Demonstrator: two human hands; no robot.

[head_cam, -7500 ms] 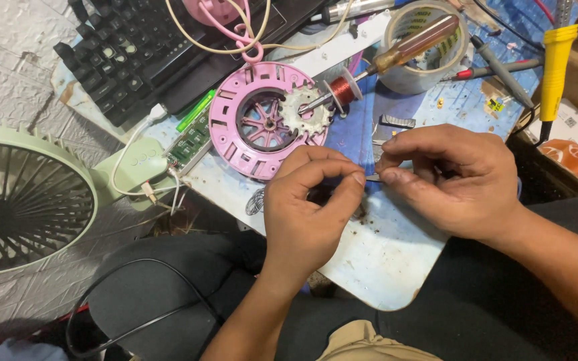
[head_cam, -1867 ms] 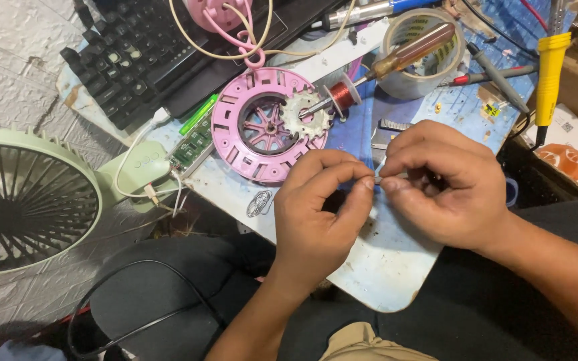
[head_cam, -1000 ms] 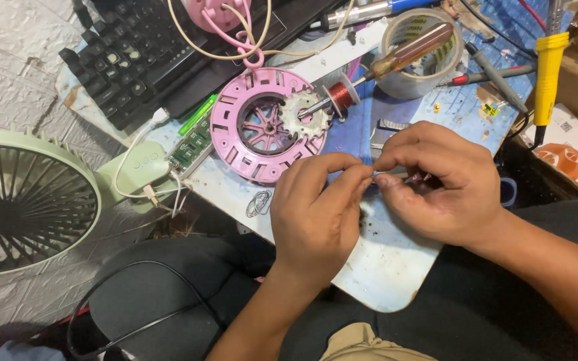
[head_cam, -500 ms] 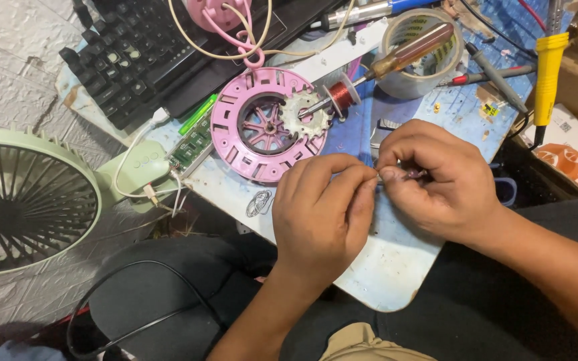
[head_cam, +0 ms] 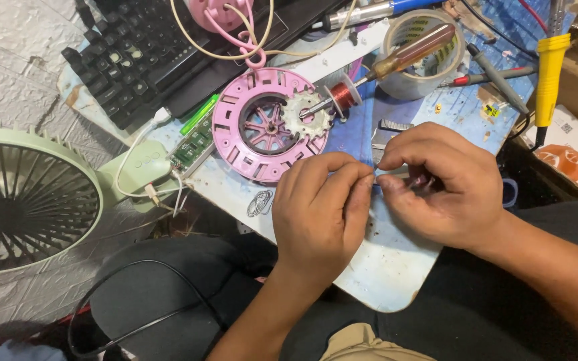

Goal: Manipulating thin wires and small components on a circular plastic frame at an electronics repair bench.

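Note:
My left hand (head_cam: pixel 322 214) and my right hand (head_cam: pixel 443 184) meet fingertip to fingertip over a white and blue work board (head_cam: pixel 396 267). Both pinch a small thin piece (head_cam: pixel 375 182) between thumb and forefinger; my fingers hide most of it, so I cannot tell its kind. Just beyond my left hand lies a pink round fan housing (head_cam: pixel 235 137) with a white toothed core (head_cam: pixel 307 115) on it. A spool of copper wire (head_cam: pixel 344 95) sits on a screwdriver shaft beside that core.
A brown-handled screwdriver (head_cam: pixel 413 52) rests across a tape roll (head_cam: pixel 403 87). A yellow-handled tool (head_cam: pixel 550 67) stands at the right, a black keyboard (head_cam: pixel 135 47) at the back left, a green circuit board (head_cam: pixel 192 144) and a pale green fan (head_cam: pixel 21 200) at the left.
My hands stay together at the same spot. The left hand has shifted a little to the right and its fingers have closed tighter against the right fingertips.

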